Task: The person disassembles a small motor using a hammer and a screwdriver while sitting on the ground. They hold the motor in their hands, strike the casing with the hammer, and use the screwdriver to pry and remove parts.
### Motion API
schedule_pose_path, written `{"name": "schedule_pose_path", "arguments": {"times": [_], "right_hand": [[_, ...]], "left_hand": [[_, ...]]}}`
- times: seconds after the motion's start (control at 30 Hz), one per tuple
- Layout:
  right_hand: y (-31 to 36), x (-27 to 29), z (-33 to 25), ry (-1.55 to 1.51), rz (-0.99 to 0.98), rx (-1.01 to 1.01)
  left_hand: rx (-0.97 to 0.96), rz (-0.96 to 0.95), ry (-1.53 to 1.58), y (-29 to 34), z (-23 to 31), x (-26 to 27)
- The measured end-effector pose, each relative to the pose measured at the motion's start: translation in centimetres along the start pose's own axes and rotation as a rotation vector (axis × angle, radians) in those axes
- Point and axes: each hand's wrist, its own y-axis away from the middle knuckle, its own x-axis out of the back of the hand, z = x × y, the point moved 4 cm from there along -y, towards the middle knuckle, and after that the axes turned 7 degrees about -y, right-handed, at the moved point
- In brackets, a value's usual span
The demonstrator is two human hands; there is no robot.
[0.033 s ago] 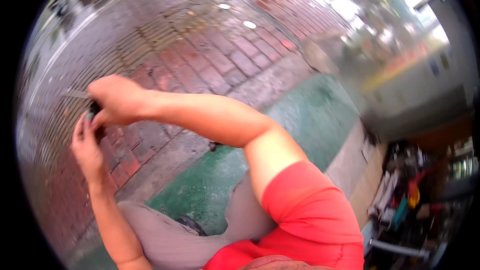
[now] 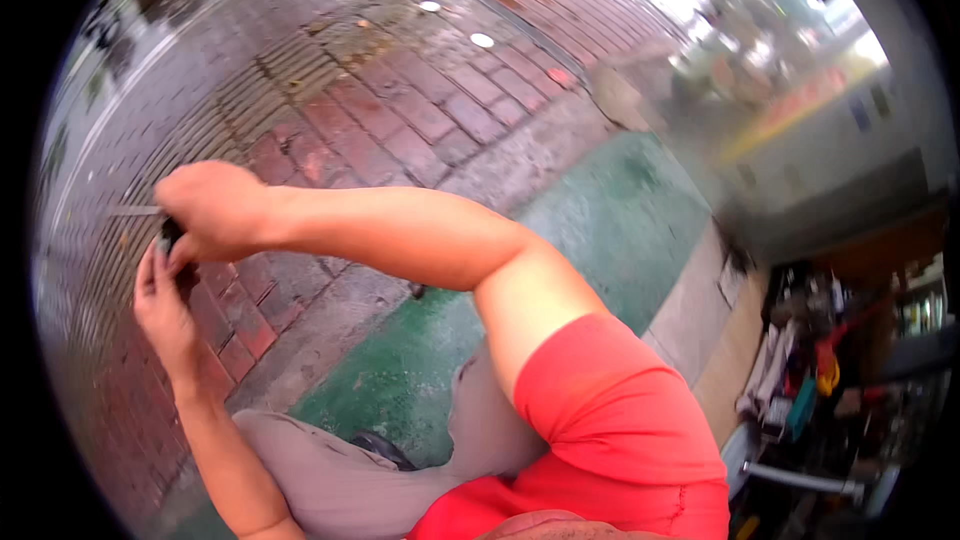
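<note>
Out at the far left, my right hand (image 2: 215, 208) reaches across in front of me, its fingers closed on a thin, flat metal tool (image 2: 136, 210) whose grey end sticks out leftward. The tool's exact kind is too blurred to tell. Just below it, my left hand (image 2: 168, 315) has its fingertips raised and pressed against a small dark object (image 2: 171, 234). This piece sits between the two hands, touching both, and the fingers hide most of it. My hands are held above the brick pavement.
Wet red brick paving (image 2: 400, 90) stretches ahead, beyond a green-painted strip of floor (image 2: 600, 190). My shoe (image 2: 383, 448) rests on the green floor. A grey cabinet-like box (image 2: 840, 170) stands at the right, with cluttered tools and cloths (image 2: 800, 380) below it.
Both hands have shifted slightly left in the picture, and the metal tool looks more level. The surroundings have also slid a little, up and to the left. The grips look the same.
</note>
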Motion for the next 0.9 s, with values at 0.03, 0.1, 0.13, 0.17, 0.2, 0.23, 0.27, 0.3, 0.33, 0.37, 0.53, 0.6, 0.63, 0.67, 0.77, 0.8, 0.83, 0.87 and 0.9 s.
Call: {"name": "schedule_pose_path", "arguments": {"times": [0.03,0.1,0.13,0.17,0.2,0.23,0.27,0.3,0.33,0.37,0.53,0.6,0.63,0.67,0.77,0.8,0.83,0.87,0.9], "right_hand": [[0.8,0.7,0.6,0.023,0.036,-0.011],[1.3,1.5,0.5,0.061,0.067,-0.014],[1.4,1.6,0.3,0.090,0.062,-0.028],[1.4,1.5,0.1,0.116,0.052,-0.037],[1.4,1.3,0.2,0.120,0.049,-0.061],[1.5,1.0,0.1,0.123,0.044,-0.082],[1.6,0.8,0.2,0.124,0.036,-0.102],[1.5,0.6,0.3,0.112,0.019,-0.114],[1.4,0.4,0.4,0.110,0.018,-0.114],[1.2,0.2,0.6,0.108,0.016,-0.113],[0.5,0.5,-0.7,0.089,0.021,-0.066],[0.6,0.5,-0.7,0.079,0.044,-0.043],[0.8,0.7,-0.5,0.045,0.004,-0.070],[0.8,1.1,-0.3,0.011,-0.037,-0.097],[0.8,1.8,1.1,-0.148,-0.074,-0.074],[0.5,1.9,1.3,-0.215,-0.073,-0.043],[0.2,2.0,1.5,-0.267,-0.124,-0.031],[0.2,2.1,1.8,-0.322,-0.182,-0.106],[0.4,2.4,1.7,-0.376,-0.239,-0.179]], "left_hand": [[-0.006,0.011,0.044,0.1,0.3,-1.4],[0.031,-0.013,0.091,-0.3,0.1,-1.5],[0.029,-0.048,0.120,-0.9,-0.3,-1.1],[0.044,-0.048,0.143,-1.0,-0.8,-0.6],[0.063,-0.049,0.169,-0.8,-0.7,-0.8],[0.083,-0.046,0.196,-0.7,-0.8,-0.8],[0.072,-0.068,0.203,-0.7,-1.0,-0.9],[0.057,-0.088,0.211,-0.7,-1.0,-0.8],[0.042,-0.106,0.218,-0.8,-0.9,-0.9],[0.042,-0.139,0.255,-0.7,-0.7,-1.1],[0.001,-0.313,0.393,-0.9,0.1,-0.5],[-0.007,-0.345,0.390,-1.2,-0.1,-0.4],[-0.006,-0.367,0.395,-1.2,-0.3,-0.8],[-0.041,-0.378,0.389,-1.1,-0.4,-1.1],[-0.125,-0.365,0.349,0.6,1.7,-2.9],[-0.138,-0.331,0.323,1.0,2.2,-2.8],[-0.150,-0.299,0.298,1.2,2.4,-2.7],[-0.159,-0.311,0.283,1.1,2.3,-2.6],[-0.170,-0.323,0.268,1.0,2.0,-2.4]]}}
